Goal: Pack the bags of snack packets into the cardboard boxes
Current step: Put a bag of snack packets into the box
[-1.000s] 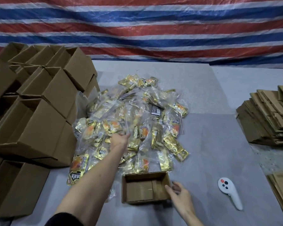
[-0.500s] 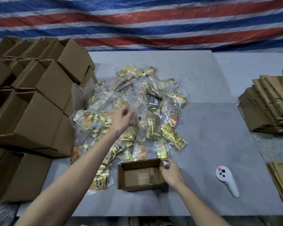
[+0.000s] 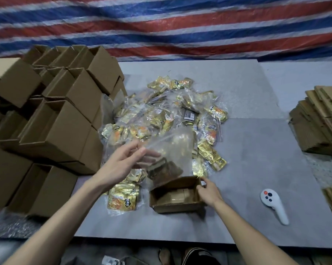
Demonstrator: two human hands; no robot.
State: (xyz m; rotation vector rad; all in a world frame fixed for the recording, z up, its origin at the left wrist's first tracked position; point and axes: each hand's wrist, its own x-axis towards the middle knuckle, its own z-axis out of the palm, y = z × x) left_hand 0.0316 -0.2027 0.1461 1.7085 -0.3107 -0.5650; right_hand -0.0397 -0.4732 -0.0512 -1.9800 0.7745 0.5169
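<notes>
A heap of clear bags with gold snack packets lies mid-table. My left hand pinches the upper left corner of one clear bag, lifted and blurred, hanging just above the back edge of a small open cardboard box. Brown packets sit in the bottom of that bag. My right hand grips the box's right wall. The box interior looks empty. Another bag of gold packets lies left of the box.
Stacked open cardboard boxes fill the left side. Flattened cartons are piled at the right edge, more at the lower right. A white controller lies right of the box. A striped tarp hangs behind the table.
My left hand has lifted one bag off the heap and brought it toward me, over the small box. My right hand stays on the box's right wall.
</notes>
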